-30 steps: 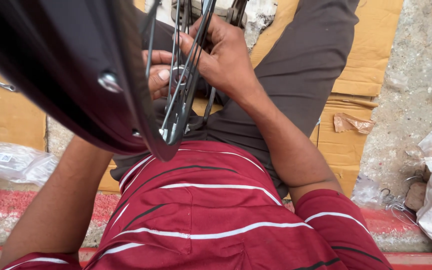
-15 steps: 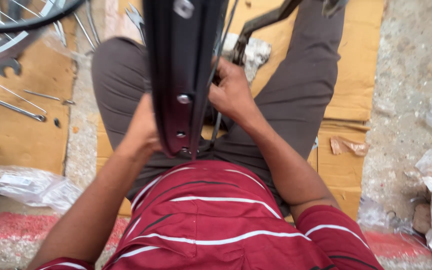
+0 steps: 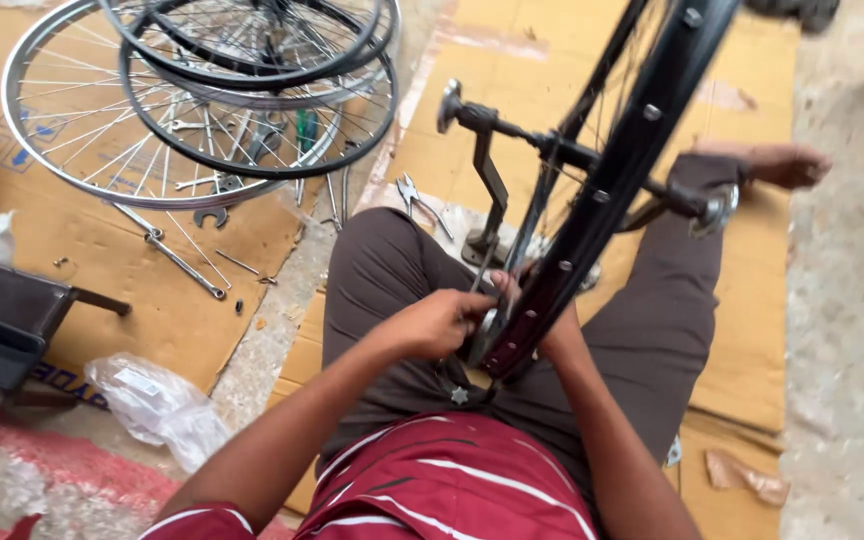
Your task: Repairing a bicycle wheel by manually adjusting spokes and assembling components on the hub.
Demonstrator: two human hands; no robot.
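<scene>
Fingers of the left hand (image 3: 439, 322) curl together against the near edge of a black bicycle rim (image 3: 607, 180), pinching something small at its inner side; what they pinch is too small to tell. The right hand (image 3: 542, 320) sits mostly behind the rim, its fingers wrapped round the rim's lower part just where it meets the lap. The rim stands on edge, tilted, rising from the person's lap toward the far side of the cardboard (image 3: 752, 330) that covers the floor. A dark metal stand with an axle (image 3: 572, 155) crosses behind the rim, its foot resting on the cardboard between the person's legs. The person sits with legs spread in brown trousers (image 3: 382, 270) and a red striped shirt (image 3: 462, 480).

At the far left corner of the cardboard lies a stack of spoked wheels (image 3: 212, 90), silver and black. Spanners (image 3: 177, 255) and loose spokes lie just beside them, pliers (image 3: 417, 200) near the left knee. A clear plastic bag (image 3: 152, 400) lies off the near left edge.
</scene>
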